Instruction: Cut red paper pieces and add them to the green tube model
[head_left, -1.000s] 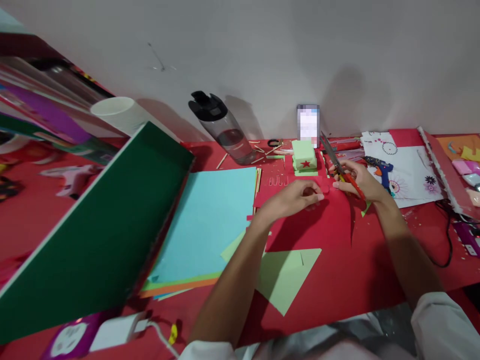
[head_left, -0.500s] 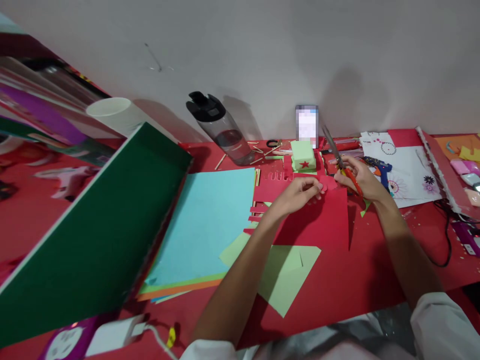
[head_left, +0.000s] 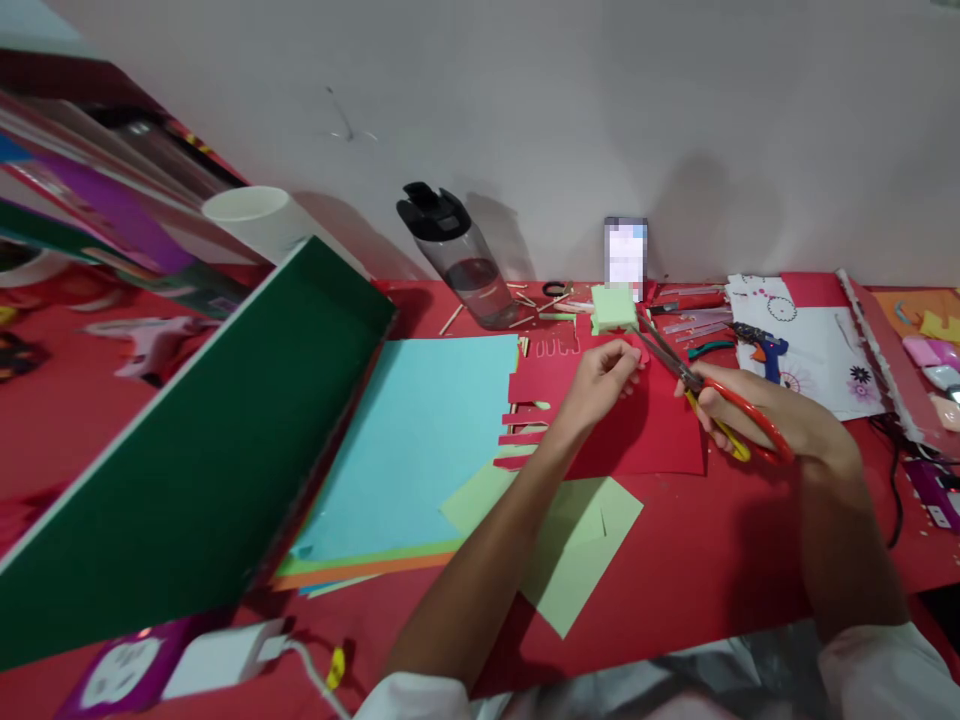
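Red paper lies beneath the left hand, its far edge pinched between thumb and fingertips. Right hand curls round handles of orange-and-yellow scissors, blades toward left fingertips. Pale green block just beyond left hand; light-blue sheet to its left.

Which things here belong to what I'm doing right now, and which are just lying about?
Seem in use:
scissors, in the right hand
red paper, at the left hand

Seem just lying about:
bottle
glue gun
blue paper
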